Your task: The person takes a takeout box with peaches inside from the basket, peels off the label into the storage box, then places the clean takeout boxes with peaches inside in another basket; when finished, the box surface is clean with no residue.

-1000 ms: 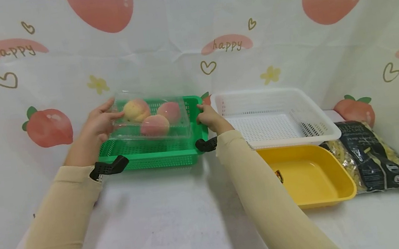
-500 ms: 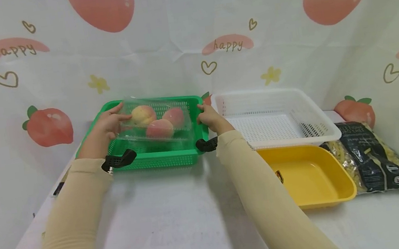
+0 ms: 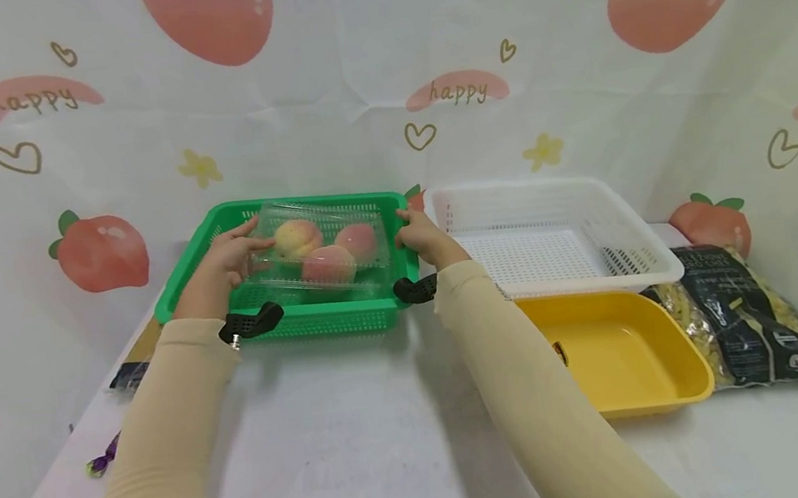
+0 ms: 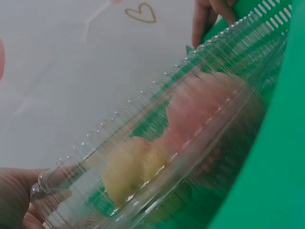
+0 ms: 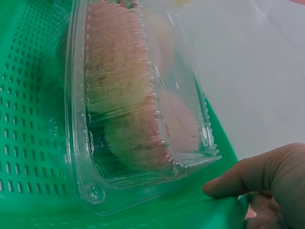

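Observation:
My left hand grips the left end of a clear plastic clamshell box, its fingers over the lid's edge. Inside the box lie three peaches, one yellowish and two pinker. The box sits within the walls of a green perforated basket, slightly tilted in the left wrist view. My right hand pinches the basket's right rim, with the thumb on the inner side and the fingers outside, as the right wrist view shows.
A white perforated basket stands to the right, behind a yellow tub with a small wrapped item inside. A black-and-clear food bag lies at the far right. Left of the left sleeve are a purple wrapped candy and a dark packet.
My left hand has moved right and down with the clamshell box, lowering it into the green basket. The right hand stays on the rim. The purple candy has come into view.

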{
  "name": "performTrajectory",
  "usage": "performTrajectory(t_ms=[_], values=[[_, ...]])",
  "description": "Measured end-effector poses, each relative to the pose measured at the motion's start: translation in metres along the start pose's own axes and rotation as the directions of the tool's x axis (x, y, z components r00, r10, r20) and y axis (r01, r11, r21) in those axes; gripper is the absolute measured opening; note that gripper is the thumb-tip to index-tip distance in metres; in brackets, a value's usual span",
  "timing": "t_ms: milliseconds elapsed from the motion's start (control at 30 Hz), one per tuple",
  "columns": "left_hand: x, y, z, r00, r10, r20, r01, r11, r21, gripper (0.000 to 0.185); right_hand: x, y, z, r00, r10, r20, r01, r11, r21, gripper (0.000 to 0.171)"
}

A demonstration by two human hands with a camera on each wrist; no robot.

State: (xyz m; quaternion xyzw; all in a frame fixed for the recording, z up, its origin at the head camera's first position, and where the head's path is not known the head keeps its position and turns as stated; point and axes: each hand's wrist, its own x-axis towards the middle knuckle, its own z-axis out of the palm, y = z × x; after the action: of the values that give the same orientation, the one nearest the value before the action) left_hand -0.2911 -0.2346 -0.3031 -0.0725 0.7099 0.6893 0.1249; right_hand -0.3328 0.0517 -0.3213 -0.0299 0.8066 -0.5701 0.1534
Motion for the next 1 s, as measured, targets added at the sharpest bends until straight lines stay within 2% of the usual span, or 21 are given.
performTrajectory(t_ms=[167,533,667,833,1000], values=[[0.004,-0.002,0.0,1.0,0.001,0.006,-0.002,1.0,0.017,0.069,0.001,0.0,-0.001,1.0,0.008,0.0,-0.008,1.0,0.003,0.074],[0.017,-0.012,0.001,0.999,-0.049,-0.006,0.049,0.999,0.024,0.067,0.002,0.001,-0.001,1.0,0.023,-0.003,-0.023,1.0,0.011,0.074],[0.019,-0.015,0.001,0.998,-0.054,-0.024,0.056,0.992,0.114,0.068,0.0,-0.001,-0.002,1.0,0.017,-0.004,-0.017,1.0,-0.002,0.072],[0.017,-0.017,-0.001,0.996,-0.07,-0.058,0.081,0.968,0.235,0.067,-0.002,-0.006,-0.002,1.0,0.013,0.008,-0.012,0.999,-0.052,0.065],[0.014,-0.017,-0.006,0.996,-0.025,-0.089,0.053,0.94,0.337,0.066,-0.008,-0.013,-0.011,0.999,0.011,0.045,-0.006,0.993,-0.116,0.059]])
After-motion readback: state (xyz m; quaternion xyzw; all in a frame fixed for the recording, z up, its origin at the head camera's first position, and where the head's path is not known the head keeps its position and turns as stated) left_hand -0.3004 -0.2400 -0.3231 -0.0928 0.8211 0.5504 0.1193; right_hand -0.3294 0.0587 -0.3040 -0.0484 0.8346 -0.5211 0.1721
